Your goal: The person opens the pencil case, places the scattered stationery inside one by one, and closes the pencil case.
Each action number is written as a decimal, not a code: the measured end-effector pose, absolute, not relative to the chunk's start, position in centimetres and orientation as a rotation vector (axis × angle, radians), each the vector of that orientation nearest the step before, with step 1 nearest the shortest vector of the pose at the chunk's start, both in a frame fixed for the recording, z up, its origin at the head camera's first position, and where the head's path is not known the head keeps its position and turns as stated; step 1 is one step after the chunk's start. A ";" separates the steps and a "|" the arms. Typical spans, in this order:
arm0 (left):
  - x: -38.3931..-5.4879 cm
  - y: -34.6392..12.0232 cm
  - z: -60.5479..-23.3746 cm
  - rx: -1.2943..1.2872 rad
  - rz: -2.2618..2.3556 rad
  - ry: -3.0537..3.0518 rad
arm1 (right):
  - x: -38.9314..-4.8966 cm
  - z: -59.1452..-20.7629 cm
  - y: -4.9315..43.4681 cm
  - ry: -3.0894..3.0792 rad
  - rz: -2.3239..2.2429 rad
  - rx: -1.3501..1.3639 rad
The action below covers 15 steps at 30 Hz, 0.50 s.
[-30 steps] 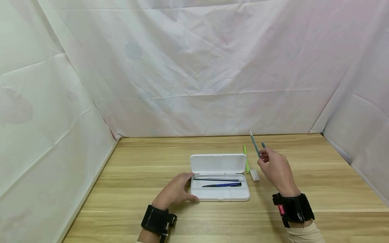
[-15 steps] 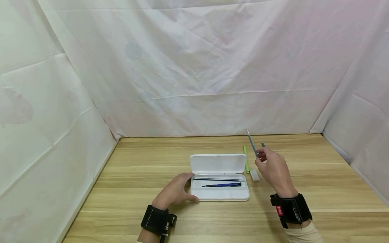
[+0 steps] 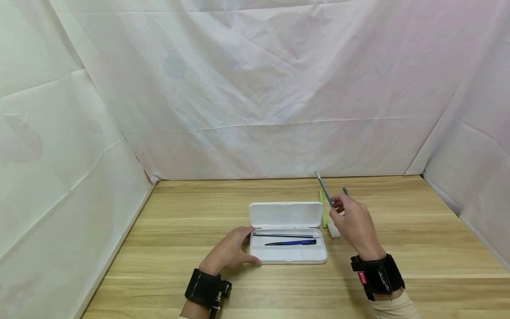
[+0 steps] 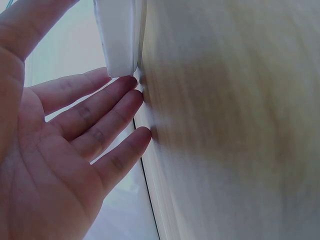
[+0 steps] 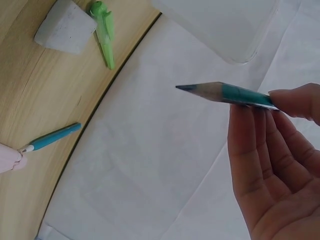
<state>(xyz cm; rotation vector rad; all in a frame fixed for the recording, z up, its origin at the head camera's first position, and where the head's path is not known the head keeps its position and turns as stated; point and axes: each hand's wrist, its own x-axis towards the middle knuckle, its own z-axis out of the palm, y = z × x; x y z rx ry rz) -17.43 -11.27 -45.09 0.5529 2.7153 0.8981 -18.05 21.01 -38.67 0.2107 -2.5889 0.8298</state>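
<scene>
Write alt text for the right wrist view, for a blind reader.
Right hand pinching a sharpened teal pencil; beyond, a green pen, white block and teal stick lie on a wooden table, with part of a white case above.

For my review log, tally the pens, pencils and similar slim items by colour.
Teal: 2 (sharpened pencil in the right hand; slim stick on the table)
Blue: 1 (blue pen in the open pencil case)
Black: 1 (pencil or pen, same case)
Green: 1 (green pen on the table)
Total: 5
</scene>
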 end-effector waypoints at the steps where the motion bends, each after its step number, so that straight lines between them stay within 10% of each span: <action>1: -17.4 -11.3 -45.1 0.552 0.898 2.715 | -18.1 -38.7 21.0 -2.586 0.825 0.214; 15: -17.4 -11.2 -45.0 0.555 0.906 2.711 | -18.0 -39.1 20.1 -2.563 0.799 0.251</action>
